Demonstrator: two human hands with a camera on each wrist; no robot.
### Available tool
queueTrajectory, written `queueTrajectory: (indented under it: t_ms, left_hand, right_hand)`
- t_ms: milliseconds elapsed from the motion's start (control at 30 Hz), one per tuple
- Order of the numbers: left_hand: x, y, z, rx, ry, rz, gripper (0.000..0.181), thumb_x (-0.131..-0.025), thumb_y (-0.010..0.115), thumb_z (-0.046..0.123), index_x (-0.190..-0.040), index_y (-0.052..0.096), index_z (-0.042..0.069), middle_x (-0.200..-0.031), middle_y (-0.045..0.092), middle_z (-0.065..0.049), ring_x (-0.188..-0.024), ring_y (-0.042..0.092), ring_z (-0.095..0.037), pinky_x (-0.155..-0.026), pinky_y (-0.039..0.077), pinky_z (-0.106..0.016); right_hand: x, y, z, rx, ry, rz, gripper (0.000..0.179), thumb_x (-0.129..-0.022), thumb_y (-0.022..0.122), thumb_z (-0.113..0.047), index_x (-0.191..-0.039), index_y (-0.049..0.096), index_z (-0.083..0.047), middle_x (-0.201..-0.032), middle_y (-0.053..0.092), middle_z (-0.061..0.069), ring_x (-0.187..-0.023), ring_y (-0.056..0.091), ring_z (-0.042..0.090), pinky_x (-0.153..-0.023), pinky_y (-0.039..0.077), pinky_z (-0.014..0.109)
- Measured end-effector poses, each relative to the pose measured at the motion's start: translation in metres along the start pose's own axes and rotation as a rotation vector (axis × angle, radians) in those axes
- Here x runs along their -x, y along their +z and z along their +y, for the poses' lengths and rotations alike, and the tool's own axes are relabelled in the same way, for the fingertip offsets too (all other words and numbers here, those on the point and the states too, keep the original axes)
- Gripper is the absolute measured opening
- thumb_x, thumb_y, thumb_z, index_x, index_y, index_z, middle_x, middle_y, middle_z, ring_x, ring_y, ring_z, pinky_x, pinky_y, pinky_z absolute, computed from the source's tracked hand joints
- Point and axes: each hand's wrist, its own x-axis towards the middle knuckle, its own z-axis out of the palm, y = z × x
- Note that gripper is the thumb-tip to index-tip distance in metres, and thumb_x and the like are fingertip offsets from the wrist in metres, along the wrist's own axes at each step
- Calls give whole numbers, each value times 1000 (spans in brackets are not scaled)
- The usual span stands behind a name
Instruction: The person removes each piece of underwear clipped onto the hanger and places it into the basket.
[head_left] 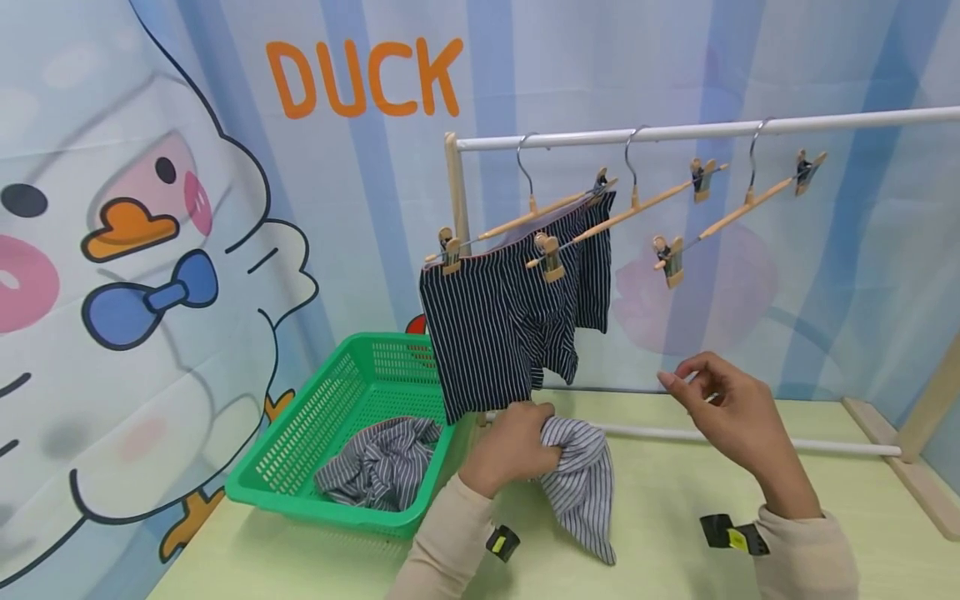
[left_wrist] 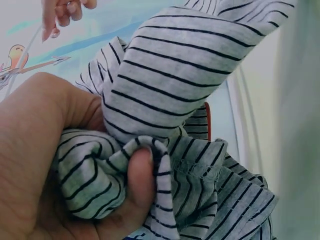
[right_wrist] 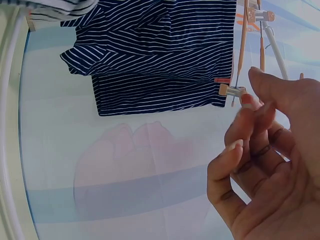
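Note:
My left hand (head_left: 516, 448) grips a bunched light grey garment with dark stripes (head_left: 581, 483), part of which hangs down over the table. In the left wrist view the fingers curl into the cloth (left_wrist: 170, 75), so its exact kind cannot be told. My right hand (head_left: 738, 412) is raised to the right, its fingers loosely bent and holding nothing. Behind the hands, dark striped shorts (head_left: 480, 333) hang from the leftmost clip hanger (head_left: 532, 215). Two bare clip hangers, a middle one (head_left: 637, 202) and a right one (head_left: 742, 208), hang beside it.
A green basket (head_left: 322, 515) on the left holds another crumpled grey striped garment (head_left: 378, 467). The hangers hook over a white rail (head_left: 705, 131) with wooden end posts. A lower white bar (head_left: 645, 432) runs just above the pale table (head_left: 675, 533). A printed duck curtain stands behind.

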Motion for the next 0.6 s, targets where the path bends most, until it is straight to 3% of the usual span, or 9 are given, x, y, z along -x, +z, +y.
queueTrajectory:
  t_ms: [133, 600]
  left_hand:
    - [2, -6, -1, -22, -14, 33, 25, -72, 68, 13, -71, 43, 17, -67, 37, 7, -64, 34, -8, -52, 28, -20]
    - [11, -30, 0, -35, -47, 125, 13, -72, 66, 14, -84, 61, 11, -74, 56, -1, -66, 45, -13, -57, 39, -27]
  right_hand:
    - [0, 0, -1, 0, -1, -7, 28, -99, 59, -41, -104, 64, -14, -66, 52, 0, -49, 42, 12, -50, 37, 28]
    - [1, -2, -2, 2, 52, -22, 36, -96, 60, -49, -90, 58, -14, -66, 52, 2, -51, 42, 15, -53, 35, 29]
